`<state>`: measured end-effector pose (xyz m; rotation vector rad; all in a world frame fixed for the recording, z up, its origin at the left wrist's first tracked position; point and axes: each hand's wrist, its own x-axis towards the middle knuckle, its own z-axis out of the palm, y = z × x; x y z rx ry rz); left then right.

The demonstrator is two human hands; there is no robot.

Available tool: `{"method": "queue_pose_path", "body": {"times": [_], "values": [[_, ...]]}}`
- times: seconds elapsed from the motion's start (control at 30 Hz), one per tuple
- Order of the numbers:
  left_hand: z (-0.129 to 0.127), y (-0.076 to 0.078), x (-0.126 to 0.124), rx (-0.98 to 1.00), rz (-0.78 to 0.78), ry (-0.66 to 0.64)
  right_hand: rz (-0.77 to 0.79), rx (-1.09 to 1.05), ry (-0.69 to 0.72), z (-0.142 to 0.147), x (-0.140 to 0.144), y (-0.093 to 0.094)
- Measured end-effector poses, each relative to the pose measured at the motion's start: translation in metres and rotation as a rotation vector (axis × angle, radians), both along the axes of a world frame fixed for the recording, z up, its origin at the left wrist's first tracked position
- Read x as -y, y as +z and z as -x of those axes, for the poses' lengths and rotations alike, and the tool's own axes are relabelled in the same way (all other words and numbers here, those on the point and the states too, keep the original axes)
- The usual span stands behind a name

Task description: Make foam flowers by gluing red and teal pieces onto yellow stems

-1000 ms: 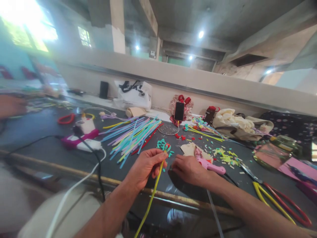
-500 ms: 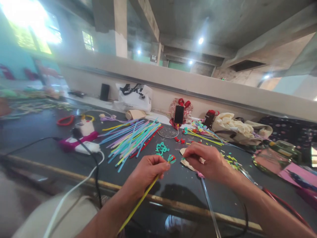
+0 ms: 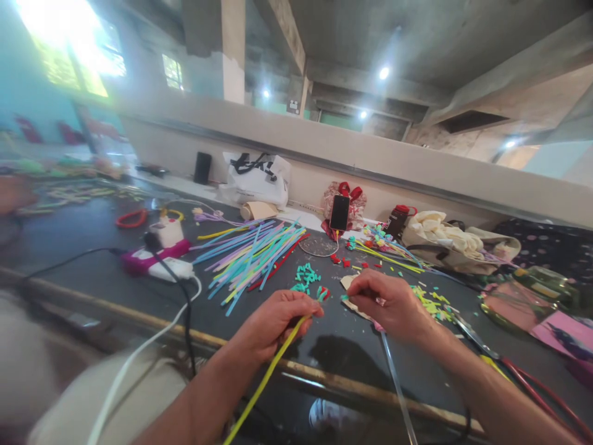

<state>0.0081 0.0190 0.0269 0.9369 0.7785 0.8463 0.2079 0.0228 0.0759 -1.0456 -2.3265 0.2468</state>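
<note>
My left hand (image 3: 282, 318) is closed on a yellow pipe cleaner (image 3: 273, 368), whose long tail slants down toward me. Past its fingertips shows a small teal and red tuft (image 3: 323, 293) at the stem's upper end. Fingers pinched, my right hand (image 3: 386, 300) is over a beige pad (image 3: 354, 306), with a small teal piece (image 3: 344, 298) at its fingertips. Under that hand a pink-tipped tool (image 3: 377, 326) shows, partly hidden, and a clear stick (image 3: 393, 377) runs from it over the table edge. A pile of teal cut pieces (image 3: 306, 276) lies beyond my left hand.
Many coloured pipe cleaners (image 3: 259, 253) lie in a bundle at left, near a power strip (image 3: 157, 262) with cables. Scissors (image 3: 472, 334) and yellow bits (image 3: 428, 303) are at right. A phone (image 3: 340, 213) leans at the back beside finished stems (image 3: 384, 253); a jar (image 3: 528, 296) stands far right.
The yellow stem has turned in my left hand, and the teal and red tuft now sits closer to the fingers. My right hand stays pinched over the pad; the view has shifted slightly.
</note>
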Motion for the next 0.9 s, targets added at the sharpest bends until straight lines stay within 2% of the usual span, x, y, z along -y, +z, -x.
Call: {"method": "queue_pose_path", "body": {"times": [0.23, 0.47, 0.63, 0.77, 0.9], "values": [[0.002, -0.005, -0.005, 0.14, 0.115, -0.077, 0.163, -0.059, -0.084, -0.005, -0.002, -0.01], [0.003, -0.007, -0.007, 0.169, 0.143, -0.122, 0.11, -0.027, -0.057, 0.0, 0.006, -0.004], [0.004, -0.007, -0.007, 0.2, 0.169, -0.141, 0.109, -0.046, -0.016, 0.005, 0.009, -0.01], [0.003, -0.006, -0.005, 0.176, 0.164, -0.1, 0.264, -0.138, 0.0, 0.011, 0.01, -0.019], [0.0, 0.001, 0.002, 0.033, -0.004, 0.09, 0.35, -0.184, -0.01, 0.011, 0.011, -0.027]]}}
